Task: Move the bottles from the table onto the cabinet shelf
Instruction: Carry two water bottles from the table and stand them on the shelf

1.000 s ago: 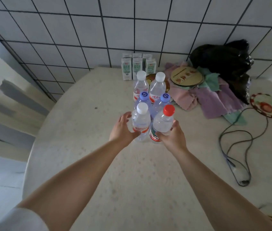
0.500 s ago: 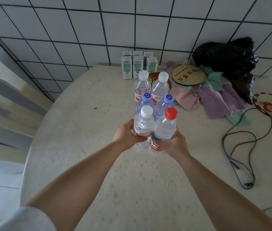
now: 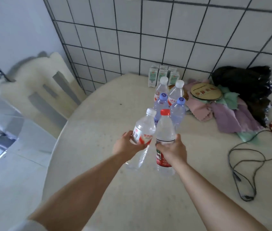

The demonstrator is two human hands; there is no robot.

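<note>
My left hand [image 3: 128, 145] grips a clear white-capped bottle [image 3: 144, 129] around its red-and-white label, lifted off the round table [image 3: 98, 124] and tilted. My right hand [image 3: 172, 150] grips a clear red-capped bottle [image 3: 164, 129] at its middle, held upright above the table beside the other one. Behind them stand two blue-capped bottles [image 3: 178, 109] and, further back, two white-capped bottles [image 3: 176, 91]. No cabinet shelf is in view.
Several small green-and-white cartons [image 3: 153, 78] stand against the tiled wall. A heap of coloured cloths [image 3: 227, 114], a round board [image 3: 206, 92] and a black bag [image 3: 243, 84] lie at the back right. A dark cable [image 3: 242, 165] loops at right. A pale chair [image 3: 36, 90] stands at left.
Both hands have raised their bottles off the table and drawn them towards me. The view has swung to the left, showing more of the chair and wall.
</note>
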